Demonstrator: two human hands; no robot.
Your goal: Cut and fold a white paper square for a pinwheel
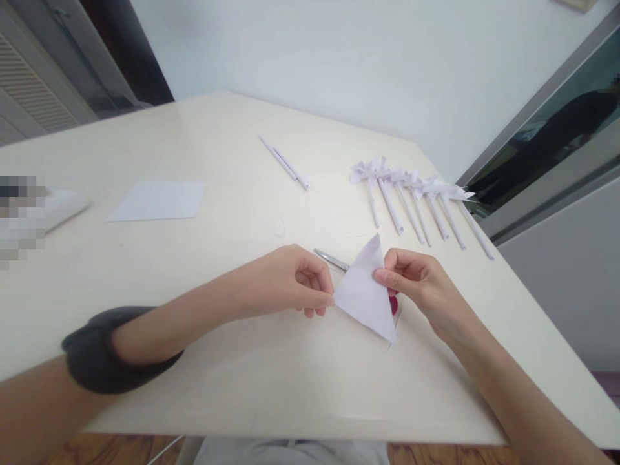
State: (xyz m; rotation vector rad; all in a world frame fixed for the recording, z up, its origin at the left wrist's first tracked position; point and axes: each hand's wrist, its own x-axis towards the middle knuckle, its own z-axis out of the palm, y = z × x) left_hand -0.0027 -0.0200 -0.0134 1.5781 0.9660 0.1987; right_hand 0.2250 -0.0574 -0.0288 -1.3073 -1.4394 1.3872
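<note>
On the left of the bench (232,387) lies a flat white sheet (157,201), well apart from both hands. Nearer the person, a dark band (109,352) circles the left wrist, and beyond it the left hand (298,284) has its fingers drawn narrow, thumb and forefinger seemingly pinching the left corner of a white paper (364,296). Farther back, two thin tubes (283,161) lie side by side. The scissors (332,259) point leftward, partly hidden by the paper, with a bit of red handle showing past its right edge. The paper itself — a triangle, apparently of more than one layer — sits between the hands; whether it touches the bench or is just lifted, I cannot tell. It should be very light, thin and bendy, unlikely to slip from dry skin but easy to crease or tear, so corners and edges are the places to take hold, with a flat, gentle pinch (a hard squeeze mid-face would probably leave a dent). It lies just right of the left fingers, its corner at their tips, and left of the right hand (419,284), whose thumb presses the upper face at the right edge, the other fingers curled behind it — a narrow grip. Farther right and back, pinwheels (411,184) lie in a row, their sticks toward the person.
</note>
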